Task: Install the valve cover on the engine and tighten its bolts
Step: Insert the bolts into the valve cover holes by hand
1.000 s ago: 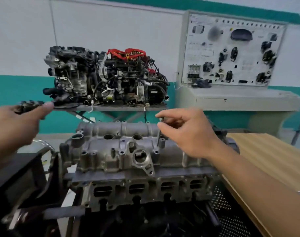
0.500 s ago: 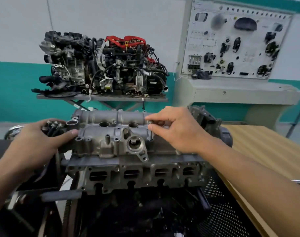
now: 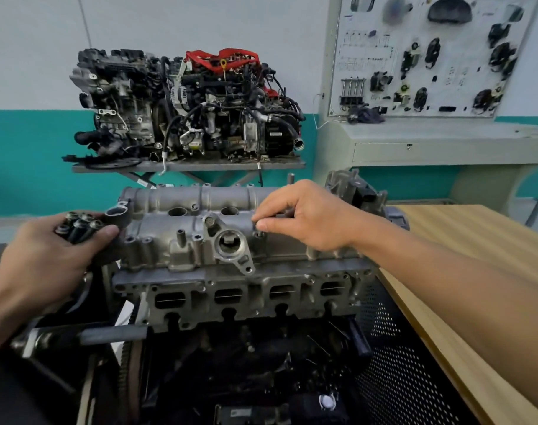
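The grey cast-metal valve cover (image 3: 200, 240) sits on top of the engine (image 3: 246, 299). The engine is a grey cylinder head with four rectangular ports along its near face, and below it the block is dark and hard to make out. The cover lies lengthwise across the view, and its round open filler neck faces the camera near the middle.

The left hand (image 3: 44, 259) is at the cover's left end. Its fingers are curled round a bundle of dark, long-shanked bolts (image 3: 77, 227) with their heads pointing up and away. The thumb lies across the bundle, its tip just beside the cover's round tube port.

The right hand (image 3: 307, 219) reaches over the cover from the right, and its other fingers are bent above the casting. Its thumb and forefinger pinch a single small dark bolt (image 3: 259, 230) at a boss just right of the filler neck. Only the bolt's top shows, so how far it sits in the hole cannot be told.

A light wooden tabletop (image 3: 476, 256) lies to the right, edged by a black perforated metal panel (image 3: 399, 378). Behind, a fully assembled display engine with red wiring (image 3: 185, 105) stands on a grey shelf stand (image 3: 188, 167) against a white and teal wall. To its right is a pale training board studded with black components (image 3: 427, 56).
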The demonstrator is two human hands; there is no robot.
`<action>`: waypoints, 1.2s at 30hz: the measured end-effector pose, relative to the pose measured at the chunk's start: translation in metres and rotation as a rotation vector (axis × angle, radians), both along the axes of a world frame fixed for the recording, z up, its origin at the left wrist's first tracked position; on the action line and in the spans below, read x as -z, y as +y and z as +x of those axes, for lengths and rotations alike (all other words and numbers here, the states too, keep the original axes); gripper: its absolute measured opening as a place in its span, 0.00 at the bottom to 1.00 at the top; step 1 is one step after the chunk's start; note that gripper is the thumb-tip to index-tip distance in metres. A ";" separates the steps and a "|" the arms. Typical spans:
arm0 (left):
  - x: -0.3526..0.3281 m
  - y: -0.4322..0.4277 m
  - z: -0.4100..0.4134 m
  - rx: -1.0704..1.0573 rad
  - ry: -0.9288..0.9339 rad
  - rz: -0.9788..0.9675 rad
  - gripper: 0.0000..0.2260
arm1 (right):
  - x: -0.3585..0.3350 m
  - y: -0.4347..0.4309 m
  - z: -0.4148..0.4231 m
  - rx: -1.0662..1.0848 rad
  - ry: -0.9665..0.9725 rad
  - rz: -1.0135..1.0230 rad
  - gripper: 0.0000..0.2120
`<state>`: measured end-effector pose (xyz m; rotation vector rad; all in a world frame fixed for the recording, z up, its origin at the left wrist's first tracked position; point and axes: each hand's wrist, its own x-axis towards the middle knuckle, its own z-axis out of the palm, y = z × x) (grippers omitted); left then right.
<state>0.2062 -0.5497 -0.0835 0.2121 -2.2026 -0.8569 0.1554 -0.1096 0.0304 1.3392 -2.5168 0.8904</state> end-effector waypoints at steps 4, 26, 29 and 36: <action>0.028 -0.050 -0.019 -0.001 0.018 0.040 0.21 | -0.003 0.001 -0.004 -0.041 -0.046 0.025 0.06; -0.046 0.096 0.034 0.092 0.035 0.008 0.07 | 0.001 -0.016 -0.022 -0.081 0.220 0.108 0.10; -0.049 0.100 0.036 0.094 0.025 -0.004 0.07 | 0.001 -0.016 -0.022 -0.077 0.228 0.102 0.09; -0.050 0.106 0.041 0.117 0.036 0.029 0.02 | 0.002 -0.016 -0.017 -0.077 0.254 0.100 0.10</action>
